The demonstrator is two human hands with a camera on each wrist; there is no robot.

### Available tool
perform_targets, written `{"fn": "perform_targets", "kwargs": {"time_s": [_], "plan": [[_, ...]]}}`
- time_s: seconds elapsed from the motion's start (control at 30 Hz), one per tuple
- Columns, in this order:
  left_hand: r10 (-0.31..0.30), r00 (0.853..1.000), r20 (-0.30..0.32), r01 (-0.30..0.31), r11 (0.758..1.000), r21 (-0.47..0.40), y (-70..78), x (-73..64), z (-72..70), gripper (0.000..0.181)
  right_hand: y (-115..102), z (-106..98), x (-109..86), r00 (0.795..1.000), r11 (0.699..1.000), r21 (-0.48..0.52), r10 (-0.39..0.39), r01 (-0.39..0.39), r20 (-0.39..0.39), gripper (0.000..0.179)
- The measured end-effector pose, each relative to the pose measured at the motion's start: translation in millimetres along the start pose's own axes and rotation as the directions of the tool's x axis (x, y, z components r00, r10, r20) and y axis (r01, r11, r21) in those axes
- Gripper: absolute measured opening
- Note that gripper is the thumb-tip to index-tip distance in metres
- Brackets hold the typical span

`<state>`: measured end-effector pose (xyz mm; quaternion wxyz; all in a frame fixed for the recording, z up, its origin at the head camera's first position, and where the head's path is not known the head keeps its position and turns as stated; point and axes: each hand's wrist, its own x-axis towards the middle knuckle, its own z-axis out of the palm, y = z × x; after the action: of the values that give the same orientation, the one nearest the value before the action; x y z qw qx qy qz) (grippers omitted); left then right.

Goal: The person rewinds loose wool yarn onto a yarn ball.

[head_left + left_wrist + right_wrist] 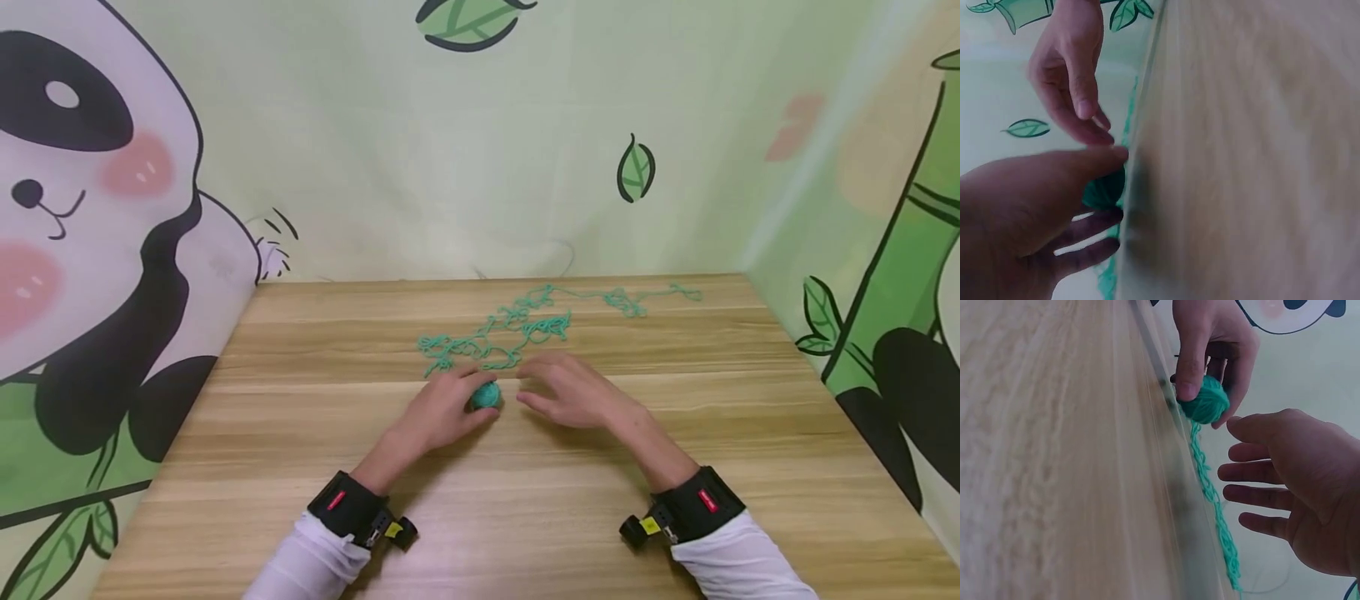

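Note:
A small ball of teal yarn [486, 395] is in my left hand [448, 407], its fingers and thumb curled round it at the middle of the table. The right wrist view shows the wound strands of the yarn ball [1209, 403] between thumb and fingers. My right hand [573, 390] hovers just to the right of the ball, fingers loosely extended and holding nothing. Beyond both hands, loose teal yarn [517, 315] lies tangled across the table. In the left wrist view, my left hand [1029, 206] hides part of the ball.
The wood-grain table [300, 417] reaches back to a wall [337, 125] with printed panda and leaf pictures. One thin yarn strand [675, 290] trails toward the back right. Each wrist wears a black band [348, 504] with a small camera.

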<state>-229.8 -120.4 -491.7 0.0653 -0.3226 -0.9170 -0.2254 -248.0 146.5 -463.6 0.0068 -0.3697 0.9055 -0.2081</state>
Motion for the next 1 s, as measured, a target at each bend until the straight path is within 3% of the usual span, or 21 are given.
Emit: {"fn": "perform_targets", "kwargs": {"time_s": [0.1, 0.23, 0.4, 0.53, 0.77, 0.9, 1.0], "plan": [[-0.010, 1.000, -0.013, 0.008, 0.993, -0.117, -4.2, -2.2, -13.9, 0.047, -2.6, -1.1, 4.4, 1.000, 0.999, 0.046, -0.014, 0.014, -0.002, 0.040], [-0.042, 0.999, -0.032, 0.032, 0.961, -0.275, -7.0, -3.9, -40.8, 0.047, -7.3, -3.3, 11.3, 1.000, 0.988, 0.152, -0.015, 0.018, -0.022, 0.043], [-0.055, 0.995, -0.081, 0.019, 0.919, -0.393, 0.6, -1.8, -76.4, 0.052, -18.9, -9.7, 19.9, 0.997, 0.944, 0.328, -0.005, 0.031, -0.080, 0.050], [-0.045, 0.986, -0.160, -0.030, 0.899, -0.437, 11.8, 1.5, -98.6, 0.051, -31.0, -19.7, 26.3, 0.991, 0.880, 0.471, 0.015, 0.052, -0.136, 0.054], [0.012, 0.958, -0.287, -0.162, 0.849, -0.503, 32.4, 10.2, -118.0, 0.047, -51.9, -40.5, 39.3, 0.974, 0.717, 0.671, -0.051, 0.190, -0.221, 0.059], [0.040, 0.943, -0.331, -0.223, 0.814, -0.537, 42.6, 16.3, -121.0, 0.048, -60.9, -50.2, 42.2, 0.961, 0.666, 0.707, -0.055, 0.237, -0.271, 0.056], [0.056, 0.936, -0.347, -0.253, 0.792, -0.555, 48.7, 19.8, -121.6, 0.047, -63.5, -54.4, 40.9, 0.962, 0.638, 0.738, -0.016, 0.221, -0.274, 0.055]]}}
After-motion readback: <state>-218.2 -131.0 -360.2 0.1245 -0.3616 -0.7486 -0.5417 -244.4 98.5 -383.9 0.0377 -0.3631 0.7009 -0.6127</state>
